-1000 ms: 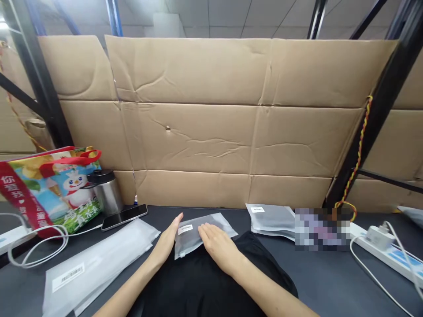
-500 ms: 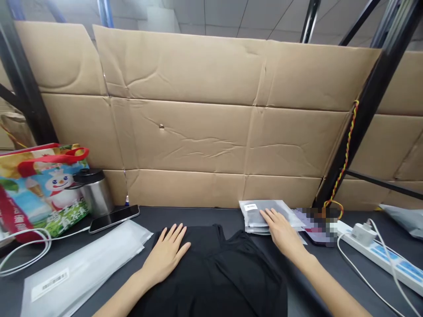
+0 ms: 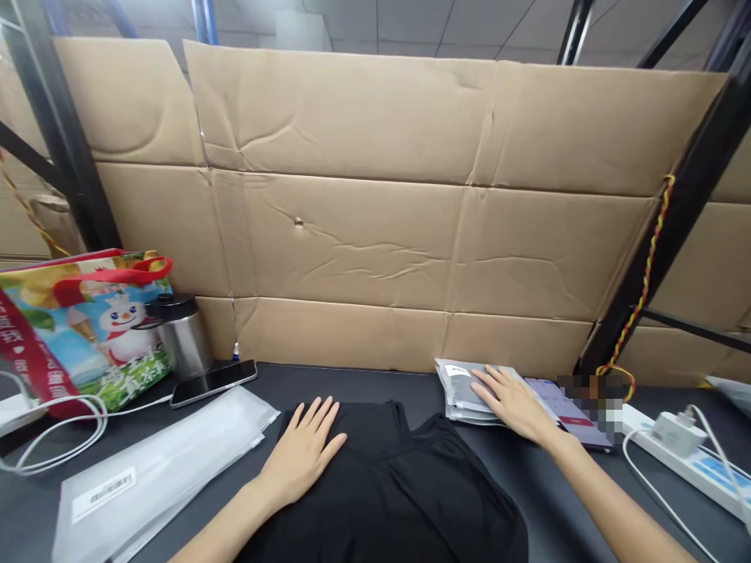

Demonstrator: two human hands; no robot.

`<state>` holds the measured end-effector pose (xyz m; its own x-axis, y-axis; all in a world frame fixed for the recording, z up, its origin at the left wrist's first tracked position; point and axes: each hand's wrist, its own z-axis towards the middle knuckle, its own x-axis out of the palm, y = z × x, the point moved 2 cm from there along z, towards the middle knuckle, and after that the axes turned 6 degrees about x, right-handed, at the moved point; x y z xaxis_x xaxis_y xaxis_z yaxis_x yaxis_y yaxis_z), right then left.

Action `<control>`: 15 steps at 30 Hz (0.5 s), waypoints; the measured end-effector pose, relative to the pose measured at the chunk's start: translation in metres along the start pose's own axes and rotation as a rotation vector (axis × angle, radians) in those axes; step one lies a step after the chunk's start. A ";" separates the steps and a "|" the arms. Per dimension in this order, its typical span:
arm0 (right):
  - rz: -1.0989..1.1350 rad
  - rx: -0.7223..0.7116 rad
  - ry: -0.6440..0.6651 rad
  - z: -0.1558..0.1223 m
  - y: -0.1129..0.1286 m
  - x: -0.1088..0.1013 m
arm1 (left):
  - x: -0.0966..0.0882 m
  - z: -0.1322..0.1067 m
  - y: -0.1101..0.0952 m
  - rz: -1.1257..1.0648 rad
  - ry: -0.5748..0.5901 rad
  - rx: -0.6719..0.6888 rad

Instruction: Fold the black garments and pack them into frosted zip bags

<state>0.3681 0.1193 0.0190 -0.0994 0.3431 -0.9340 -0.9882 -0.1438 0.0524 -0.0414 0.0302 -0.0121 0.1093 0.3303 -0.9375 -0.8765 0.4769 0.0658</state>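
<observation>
A black garment [image 3: 387, 493] is spread on the dark table in front of me, a notch showing at its far edge. My left hand [image 3: 302, 453] rests flat on its upper left part, fingers stretched and slightly spread. To the right, a small stack of grey translucent plastic packages [image 3: 461, 395] with a white label on top lies beyond the garment. On this stack lies my right hand [image 3: 519, 403], palm down and fingers extended, hiding part of the top package.
Larger white plastic bags [image 3: 170, 461] with a barcode label lie at left. Behind them are a phone [image 3: 214, 383] on a white cable, a steel flask [image 3: 185, 344] and a colourful bag [image 3: 111, 328]. Right: another phone [image 3: 578, 418] and power strip [image 3: 698, 461]. Cardboard [image 3: 352, 234] stands behind.
The view has turned slightly to the left. My right hand lies a little further right over the package stack, which has shifted slightly. My left hand stays flat on the garment.
</observation>
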 end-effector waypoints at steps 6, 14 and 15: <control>-0.027 0.061 -0.028 -0.011 0.006 0.013 | -0.003 0.000 -0.002 0.001 0.034 -0.012; 0.011 0.071 -0.066 -0.013 0.008 -0.009 | -0.023 -0.006 -0.002 -0.160 0.027 -0.025; 0.042 0.052 -0.096 -0.018 0.013 -0.015 | -0.031 -0.011 -0.005 -0.195 0.038 -0.018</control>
<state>0.3584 0.0953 0.0275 -0.1491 0.4255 -0.8926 -0.9874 -0.1122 0.1114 -0.0461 0.0085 0.0130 0.2603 0.2019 -0.9442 -0.8485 0.5144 -0.1239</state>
